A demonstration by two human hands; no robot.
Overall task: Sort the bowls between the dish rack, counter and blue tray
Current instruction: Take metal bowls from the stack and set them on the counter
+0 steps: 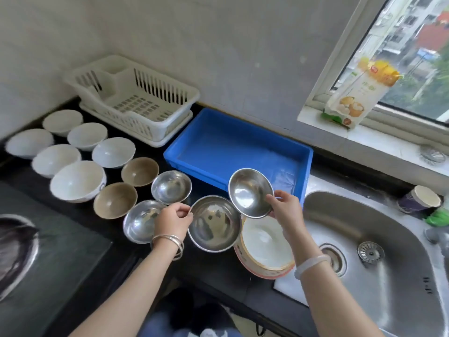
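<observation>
My right hand (pixel 285 206) holds a small steel bowl (pixel 250 192), tilted, by its right rim in front of the blue tray (pixel 194 147). My left hand (pixel 173 220) pinches the left rim of a larger steel bowl (pixel 213 223) just below it. Two more steel bowls (pixel 171 186) (pixel 139 221) rest on the black counter beside my left hand. Two brown bowls (pixel 139 171) (pixel 114 200) and several white bowls (pixel 77 180) stand further left. The white dish rack (pixel 136 98) sits empty at the back.
A white bowl with an orange outside (pixel 266 249) lies at the sink's edge under my right wrist. The steel sink (pixel 379 239) fills the right side, a paper cup (pixel 420 199) beside it. A stove (pixel 17 242) is at the left. A food bag (pixel 357 93) leans on the windowsill.
</observation>
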